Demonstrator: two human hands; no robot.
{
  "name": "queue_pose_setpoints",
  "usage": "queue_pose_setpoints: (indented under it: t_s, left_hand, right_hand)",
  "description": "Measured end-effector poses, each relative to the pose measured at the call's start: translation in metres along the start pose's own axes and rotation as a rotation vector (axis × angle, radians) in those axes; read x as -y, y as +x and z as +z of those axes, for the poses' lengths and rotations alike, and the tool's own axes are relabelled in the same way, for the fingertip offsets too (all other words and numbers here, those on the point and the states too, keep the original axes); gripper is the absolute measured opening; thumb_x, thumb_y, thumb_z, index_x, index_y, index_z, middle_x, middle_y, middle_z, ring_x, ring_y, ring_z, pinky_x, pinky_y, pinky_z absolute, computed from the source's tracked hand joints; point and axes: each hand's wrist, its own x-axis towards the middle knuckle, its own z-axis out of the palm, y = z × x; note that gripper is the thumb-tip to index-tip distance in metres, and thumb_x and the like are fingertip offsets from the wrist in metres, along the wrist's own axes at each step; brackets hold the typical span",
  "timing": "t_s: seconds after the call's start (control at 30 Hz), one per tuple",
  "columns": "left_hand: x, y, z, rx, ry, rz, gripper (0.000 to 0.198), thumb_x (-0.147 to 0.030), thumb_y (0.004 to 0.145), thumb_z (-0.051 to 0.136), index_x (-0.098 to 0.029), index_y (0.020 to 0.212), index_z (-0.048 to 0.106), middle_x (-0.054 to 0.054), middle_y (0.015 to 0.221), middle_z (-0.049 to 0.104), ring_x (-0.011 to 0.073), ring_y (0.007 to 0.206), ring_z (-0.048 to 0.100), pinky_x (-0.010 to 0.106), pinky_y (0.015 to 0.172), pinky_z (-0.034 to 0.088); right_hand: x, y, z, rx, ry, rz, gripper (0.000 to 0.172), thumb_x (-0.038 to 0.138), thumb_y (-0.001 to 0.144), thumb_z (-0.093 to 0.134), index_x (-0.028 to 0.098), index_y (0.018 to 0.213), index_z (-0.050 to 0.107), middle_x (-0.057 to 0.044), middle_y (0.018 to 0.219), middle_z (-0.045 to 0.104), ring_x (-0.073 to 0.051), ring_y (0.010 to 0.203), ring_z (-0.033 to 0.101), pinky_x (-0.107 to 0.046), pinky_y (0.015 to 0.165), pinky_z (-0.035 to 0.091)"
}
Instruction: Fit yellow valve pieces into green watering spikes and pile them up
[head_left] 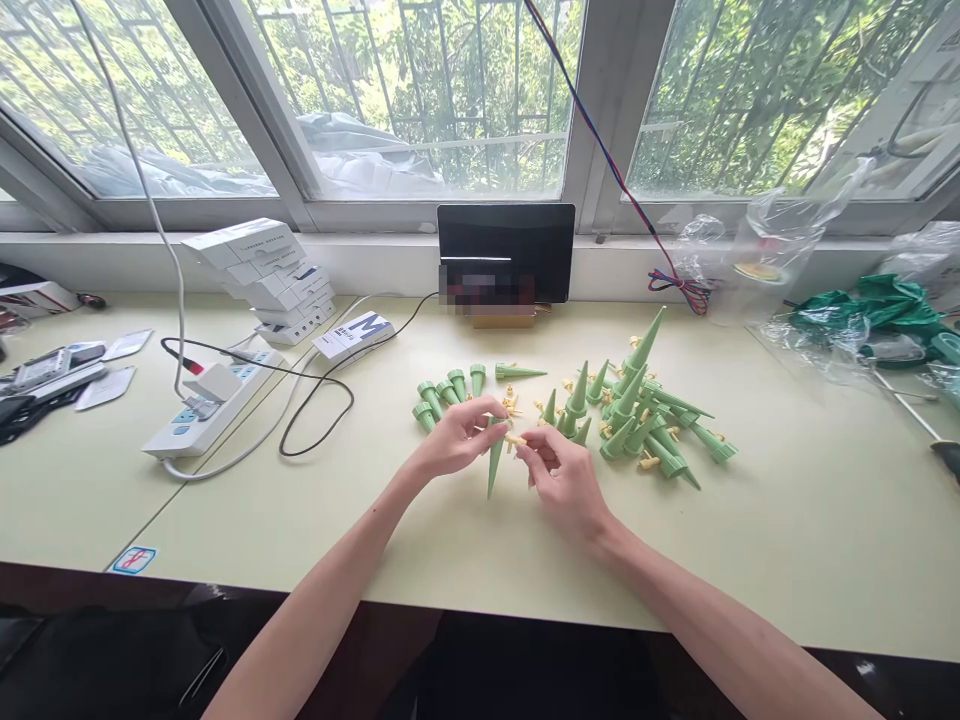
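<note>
Directly in front of the screen (510,235), two bare hands meet over the desk (795,510). The left hand (461,442) has its fingers clamped on the wide end of a green spike (494,470), whose tip points back toward the person, away from the screen. The right hand (564,478) has its thumb and forefinger pinched together on a yellow peg (514,440) beside that wide end; whether the peg is inserted cannot be told, as the fingers hide the joint.

Between the hands and the screen lie loose pegs (511,400) and one spike on its side. Front-left of the screen is a row of spikes (429,393), caps toward it; front-right, a heap of spikes (630,400), some upright, others lying down, with yellow pegs among them.

Left of the screen, a white box (354,338) bears a large blue "M"; its smaller characters are too small to read. Farther left rises a stack of boxes (262,270) with fine, illegible print, and in front of it a power strip (214,405). Far front-left of the screen, a sticker (135,560) carries a red mark. Pixelation blurs the screen's lower left.
</note>
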Motion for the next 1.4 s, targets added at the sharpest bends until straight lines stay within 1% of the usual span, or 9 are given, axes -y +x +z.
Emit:
queue_pose_setpoints:
  t_s: [0.43,0.63,0.9,1.03,1.17,1.23,1.33,1.4]
  left_hand:
    - [0.0022,-0.0002,0.0006,-0.003,0.002,0.012,0.024,-0.037,0.092,0.057,-0.013,0.088,0.061,0.006,0.098,0.058,0.0057,0.058,0.041,0.021,0.049,0.033]
    - [0.0020,-0.0001,0.0009,-0.016,0.003,0.023,0.024,-0.037,0.092,0.058,-0.014,0.086,0.061,0.007,0.095,0.059,0.0087,0.065,0.046,0.021,0.051,0.035]
    - [-0.0005,-0.0003,0.0024,-0.014,0.008,0.030,0.025,-0.037,0.090,0.059,-0.013,0.085,0.063,0.007,0.093,0.059,0.0098,0.067,0.048,0.021,0.052,0.036]
    - [-0.0020,-0.0004,0.0031,0.004,-0.006,0.017,0.028,-0.039,0.090,0.059,-0.012,0.085,0.063,0.007,0.092,0.059,0.0074,0.061,0.044,0.020,0.048,0.034]
    - [-0.0036,0.0002,0.0031,0.013,-0.027,0.001,0.030,-0.042,0.089,0.060,-0.012,0.085,0.064,0.007,0.092,0.059,0.0065,0.058,0.043,0.019,0.044,0.032]
    - [-0.0039,0.0002,0.0024,0.009,-0.031,-0.004,0.031,-0.043,0.088,0.060,-0.012,0.086,0.064,0.007,0.092,0.059,0.0066,0.058,0.044,0.018,0.044,0.033]
    - [-0.0035,-0.0004,0.0009,0.001,-0.030,-0.014,0.031,-0.043,0.089,0.060,-0.013,0.087,0.064,0.007,0.093,0.059,0.0057,0.056,0.043,0.018,0.043,0.033]
    - [-0.0032,-0.0008,0.0002,-0.003,-0.032,-0.017,0.030,-0.043,0.089,0.060,-0.013,0.087,0.065,0.006,0.092,0.059,0.0047,0.054,0.042,0.018,0.043,0.033]
  right_hand:
    - [-0.0007,0.0012,-0.0003,0.017,-0.026,0.005,0.019,0.035,0.095,0.052,0.018,0.094,0.060,-0.003,0.077,0.065,-0.013,0.054,0.055,-0.025,0.050,0.045]
    - [-0.0022,0.0013,0.0000,0.031,-0.029,0.008,0.021,0.037,0.096,0.051,0.018,0.092,0.060,-0.002,0.073,0.062,-0.013,0.055,0.055,-0.024,0.051,0.045]
    - [-0.0059,0.0014,0.0009,0.048,-0.066,0.012,0.028,0.039,0.097,0.048,0.019,0.081,0.057,0.002,0.061,0.054,-0.012,0.050,0.050,-0.024,0.049,0.039]
    - [-0.0076,0.0009,0.0014,0.049,-0.094,0.026,0.036,0.042,0.099,0.045,0.020,0.072,0.052,0.003,0.055,0.049,-0.012,0.047,0.047,-0.025,0.048,0.036]
    - [-0.0069,0.0012,0.0012,0.049,-0.111,0.030,0.040,0.044,0.099,0.043,0.020,0.068,0.049,0.003,0.053,0.048,-0.012,0.047,0.047,-0.025,0.048,0.036]
    - [-0.0056,0.0013,0.0009,0.052,-0.092,0.034,0.038,0.045,0.099,0.043,0.020,0.071,0.052,0.002,0.055,0.051,-0.012,0.047,0.048,-0.025,0.047,0.037]
    - [-0.0033,0.0010,0.0006,0.049,-0.058,0.035,0.030,0.045,0.097,0.047,0.020,0.086,0.058,0.000,0.065,0.058,-0.013,0.050,0.051,-0.025,0.047,0.040]
    - [-0.0022,0.0006,0.0006,0.042,-0.048,0.026,0.027,0.044,0.096,0.049,0.019,0.093,0.059,-0.002,0.072,0.062,-0.013,0.052,0.053,-0.024,0.047,0.042]
